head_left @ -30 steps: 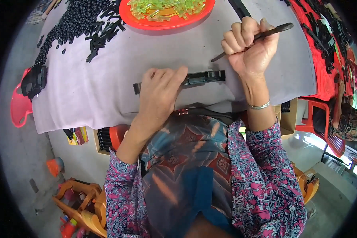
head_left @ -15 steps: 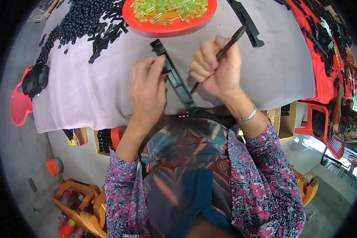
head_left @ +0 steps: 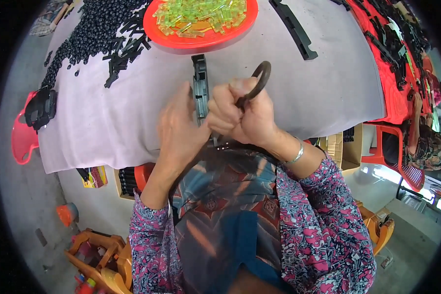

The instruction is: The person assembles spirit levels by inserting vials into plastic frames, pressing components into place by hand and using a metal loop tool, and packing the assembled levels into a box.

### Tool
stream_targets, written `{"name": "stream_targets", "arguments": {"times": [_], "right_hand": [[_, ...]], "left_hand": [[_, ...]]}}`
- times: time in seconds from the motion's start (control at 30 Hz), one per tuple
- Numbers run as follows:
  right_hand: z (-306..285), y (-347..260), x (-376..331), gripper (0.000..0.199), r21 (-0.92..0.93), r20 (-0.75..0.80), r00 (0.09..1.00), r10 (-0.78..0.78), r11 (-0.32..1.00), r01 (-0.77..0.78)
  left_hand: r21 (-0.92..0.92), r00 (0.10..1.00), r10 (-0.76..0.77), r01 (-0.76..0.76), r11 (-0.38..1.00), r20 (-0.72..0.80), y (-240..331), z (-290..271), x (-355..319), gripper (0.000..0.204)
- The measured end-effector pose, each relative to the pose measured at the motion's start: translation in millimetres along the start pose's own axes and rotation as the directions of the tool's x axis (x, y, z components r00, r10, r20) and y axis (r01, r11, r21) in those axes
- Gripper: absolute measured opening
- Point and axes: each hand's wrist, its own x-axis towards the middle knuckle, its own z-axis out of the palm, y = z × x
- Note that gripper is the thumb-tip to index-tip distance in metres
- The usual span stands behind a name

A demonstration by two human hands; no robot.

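left hand (head_left: pixel 181 128): fingers nearly flat, steadying black plastic strip (head_left: pixel 200 83) that stands lengthwise on grey cloth (head_left: pixel 132 117) below red tray (head_left: pixel 201 41) | right hand (head_left: pixel 240 115): fist closed round dark metal tool (head_left: pixel 258 81) | advice: keep strip pinned flat, tool tip square to it, press without twisting

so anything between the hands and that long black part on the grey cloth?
Nothing visible. The left hand lies against the long black part, and the right hand, fisted around a dark rod tool, is right beside it.
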Motion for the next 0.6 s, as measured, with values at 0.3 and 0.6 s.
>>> {"name": "stream_targets", "arguments": {"times": [0.3, 0.6], "right_hand": [[-2.6, -64.2, -5.2, 0.053, -0.025, 0.004, 0.983, -0.183, 0.983, 0.183], [-17.3, -71.1, -4.2, 0.054, -0.129, -0.043, 0.937, -0.345, 0.932, 0.338]], "left_hand": [[0.174, 0.98, -0.003, -0.033, 0.984, 0.2, 18.5, -15.6, -3.9, 0.032], [0.259, 0.958, 0.181, -0.236, 0.936, 0.221, 19.9, -24.4, 1.0, 0.031]]}}
